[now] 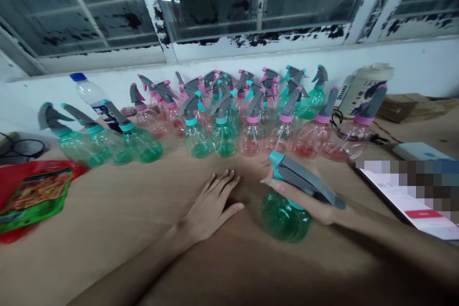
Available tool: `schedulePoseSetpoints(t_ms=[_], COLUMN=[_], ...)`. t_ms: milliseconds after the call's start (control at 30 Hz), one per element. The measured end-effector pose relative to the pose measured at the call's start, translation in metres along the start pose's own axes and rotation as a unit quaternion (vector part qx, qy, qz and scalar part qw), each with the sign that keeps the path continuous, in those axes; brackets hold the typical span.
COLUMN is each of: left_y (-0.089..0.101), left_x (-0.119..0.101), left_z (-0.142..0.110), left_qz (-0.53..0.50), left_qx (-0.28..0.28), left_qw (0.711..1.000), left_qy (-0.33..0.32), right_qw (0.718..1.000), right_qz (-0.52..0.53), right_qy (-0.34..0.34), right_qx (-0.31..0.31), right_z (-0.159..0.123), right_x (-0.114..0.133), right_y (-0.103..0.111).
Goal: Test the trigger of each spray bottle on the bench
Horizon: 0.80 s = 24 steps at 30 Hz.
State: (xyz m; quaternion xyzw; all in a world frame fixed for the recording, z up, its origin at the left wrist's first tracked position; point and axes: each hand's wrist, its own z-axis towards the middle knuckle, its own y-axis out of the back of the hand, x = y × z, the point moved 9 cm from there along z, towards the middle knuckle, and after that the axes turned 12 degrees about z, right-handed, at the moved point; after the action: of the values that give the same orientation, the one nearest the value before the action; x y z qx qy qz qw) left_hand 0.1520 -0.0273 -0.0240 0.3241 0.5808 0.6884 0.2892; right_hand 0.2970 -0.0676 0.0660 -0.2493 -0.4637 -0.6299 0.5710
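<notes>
My right hand is wrapped round the neck and trigger of a green spray bottle with a grey and turquoise spray head. The bottle is slightly blurred, and I cannot tell whether its base touches the table. My left hand lies on the wooden table, fingers stretched out, holding nothing. Just beyond it stand green spray bottles and pink spray bottles in rows, several of each. A separate group of green spray bottles leans at the left.
A red and green snack packet lies at the left. Behind the bottles are a plastic drink bottle and a white wall. At the right are a tablet-like screen, a white box, a coffee-printed container and brown packaging.
</notes>
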Motion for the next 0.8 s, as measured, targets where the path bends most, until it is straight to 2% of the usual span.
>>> schedulePoseSetpoints(t_ms=[167,567,800], left_y=[0.001,0.001,0.001], left_x=[0.0,0.0,0.0], left_z=[0.0,0.0,0.0], left_qz=[0.001,0.005,0.0], left_qx=[-0.002,0.002,-0.007], left_qw=[1.0,1.0,1.0], left_qy=[-0.001,0.003,0.003], right_qw=[0.998,0.996,0.999], right_qz=[0.051,0.071,0.047], right_qy=[0.026,0.047,0.02], right_qx=[0.001,-0.029,0.014], right_z=[0.003,0.002,0.001], right_x=[0.006,0.014,0.014], right_y=[-0.004,-0.004,-0.015])
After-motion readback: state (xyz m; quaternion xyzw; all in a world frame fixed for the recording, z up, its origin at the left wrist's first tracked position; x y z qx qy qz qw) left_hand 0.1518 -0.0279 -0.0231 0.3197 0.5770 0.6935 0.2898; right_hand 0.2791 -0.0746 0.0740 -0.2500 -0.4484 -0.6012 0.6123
